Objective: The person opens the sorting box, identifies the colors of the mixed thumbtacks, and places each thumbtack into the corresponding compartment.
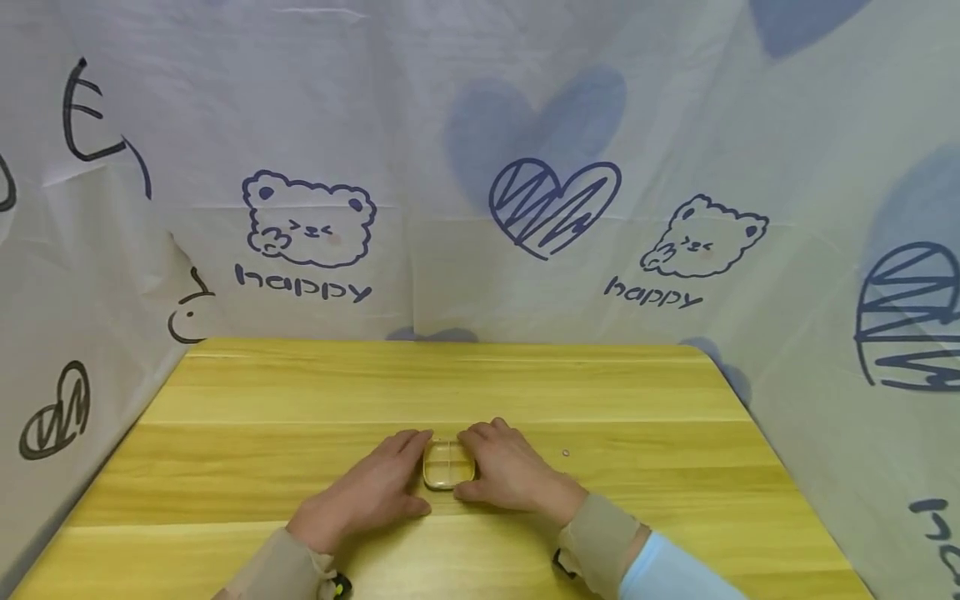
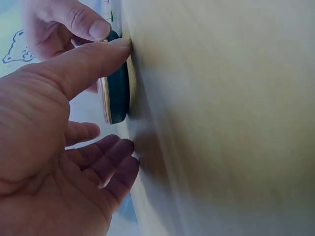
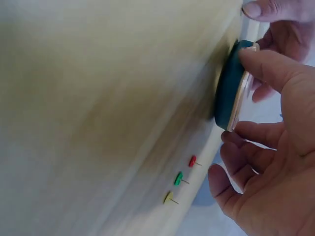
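Observation:
A small rounded box (image 1: 449,467) with a clear, divided top and a dark green base (image 3: 229,88) lies flat on the wooden table (image 1: 300,392). My right hand (image 1: 506,467) holds its right side, thumb at the near edge and a fingertip at the far edge. Along the left side my left hand (image 1: 375,483) rests with fingers loosely spread, thumb apart from the others. Whether its fingertips touch the box is hard to tell. In the right wrist view, a red pushpin (image 3: 192,161), a green pushpin (image 3: 178,178) and a yellow pushpin (image 3: 169,197) lie beyond the right hand.
A tiny pale object (image 1: 566,453) lies on the table to the right of the right hand. White cloth (image 1: 450,283) printed with hearts and bears hangs behind the table and along both sides.

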Motion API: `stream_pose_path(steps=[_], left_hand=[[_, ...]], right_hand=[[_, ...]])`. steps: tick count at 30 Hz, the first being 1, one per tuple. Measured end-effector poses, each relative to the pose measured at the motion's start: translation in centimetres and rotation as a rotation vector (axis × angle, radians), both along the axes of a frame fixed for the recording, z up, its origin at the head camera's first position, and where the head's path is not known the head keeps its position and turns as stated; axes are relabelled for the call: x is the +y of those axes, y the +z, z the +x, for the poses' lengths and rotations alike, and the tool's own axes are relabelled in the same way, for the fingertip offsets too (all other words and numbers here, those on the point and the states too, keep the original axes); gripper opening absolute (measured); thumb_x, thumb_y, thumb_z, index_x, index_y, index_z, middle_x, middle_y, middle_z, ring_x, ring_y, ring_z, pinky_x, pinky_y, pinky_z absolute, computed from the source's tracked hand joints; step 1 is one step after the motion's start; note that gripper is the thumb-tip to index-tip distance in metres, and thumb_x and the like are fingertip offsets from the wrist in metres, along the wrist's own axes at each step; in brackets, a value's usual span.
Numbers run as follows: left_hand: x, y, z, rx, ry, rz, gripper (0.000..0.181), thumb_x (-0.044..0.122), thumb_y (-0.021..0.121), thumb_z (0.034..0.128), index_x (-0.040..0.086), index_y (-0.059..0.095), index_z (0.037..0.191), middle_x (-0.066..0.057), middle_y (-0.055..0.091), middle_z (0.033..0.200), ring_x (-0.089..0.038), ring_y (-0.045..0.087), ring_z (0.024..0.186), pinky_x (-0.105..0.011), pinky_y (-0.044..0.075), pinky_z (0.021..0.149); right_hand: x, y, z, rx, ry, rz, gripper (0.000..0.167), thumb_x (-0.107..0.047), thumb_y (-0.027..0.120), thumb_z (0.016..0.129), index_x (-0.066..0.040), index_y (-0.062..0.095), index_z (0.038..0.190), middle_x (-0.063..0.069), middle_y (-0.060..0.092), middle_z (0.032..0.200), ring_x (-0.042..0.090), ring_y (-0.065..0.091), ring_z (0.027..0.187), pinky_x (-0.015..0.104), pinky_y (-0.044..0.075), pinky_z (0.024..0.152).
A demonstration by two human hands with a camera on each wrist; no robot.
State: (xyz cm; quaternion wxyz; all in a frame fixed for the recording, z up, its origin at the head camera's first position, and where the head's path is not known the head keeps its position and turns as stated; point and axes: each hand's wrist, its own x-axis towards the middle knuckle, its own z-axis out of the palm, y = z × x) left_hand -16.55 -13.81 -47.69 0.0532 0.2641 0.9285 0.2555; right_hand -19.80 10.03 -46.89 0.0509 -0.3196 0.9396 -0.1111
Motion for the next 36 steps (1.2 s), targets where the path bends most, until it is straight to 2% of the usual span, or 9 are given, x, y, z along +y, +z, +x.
stream_pose_path(steps=[4,9,21,29,36], left_hand=[[0.7,-0.1,-0.1,-0.008,-0.007,-0.019,0.086,0.024,0.086,0.0837,-0.008,0.045,0.152,-0.023,0.056,0.141,-0.038,0.054,0.128,-0.055,0.046,0.109],[1.0,-0.1,0.3,-0.016,-0.032,-0.028,0.076,0.021,0.086,0.0834,-0.006,0.052,0.146,-0.017,0.06,0.131,-0.032,0.055,0.118,-0.055,0.048,0.104],[1.1,-0.6,0.7,0.073,-0.059,-0.036,0.072,0.025,0.087,0.0772,-0.004,0.058,0.137,-0.01,0.061,0.118,-0.022,0.053,0.103,-0.044,0.052,0.092],[1.1,0.0,0.9,0.079,-0.056,-0.038,0.07,0.026,0.086,0.0745,-0.003,0.059,0.132,-0.007,0.059,0.112,-0.019,0.05,0.098,-0.039,0.051,0.087],[1.4,0.6,1.0,0.041,-0.051,-0.06,0.069,0.026,0.086,0.0752,-0.004,0.059,0.132,-0.008,0.061,0.115,-0.02,0.051,0.099,-0.041,0.051,0.088]], right_hand=[[0.2,-0.2,0.7,0.026,0.022,0.002,0.069,-0.05,0.081,0.087,-0.006,0.064,0.138,0.008,0.067,0.132,0.022,0.057,0.11,0.043,0.051,0.099],[0.4,-0.4,1.7,0.02,0.039,-0.011,0.071,-0.053,0.082,0.086,-0.007,0.064,0.137,0.006,0.067,0.129,0.02,0.057,0.109,0.041,0.051,0.097],[0.1,-1.1,2.4,0.01,0.03,-0.038,0.073,-0.057,0.08,0.086,-0.006,0.062,0.136,0.006,0.066,0.125,0.02,0.06,0.111,0.042,0.052,0.099],[-0.1,-0.9,2.4,0.037,0.038,-0.029,0.072,-0.059,0.079,0.086,-0.008,0.063,0.135,0.003,0.068,0.124,0.02,0.062,0.11,0.042,0.053,0.097],[0.0,-0.4,2.6,0.043,0.051,-0.013,0.071,-0.059,0.078,0.086,-0.008,0.065,0.133,0.003,0.069,0.123,0.018,0.062,0.107,0.039,0.053,0.093]])
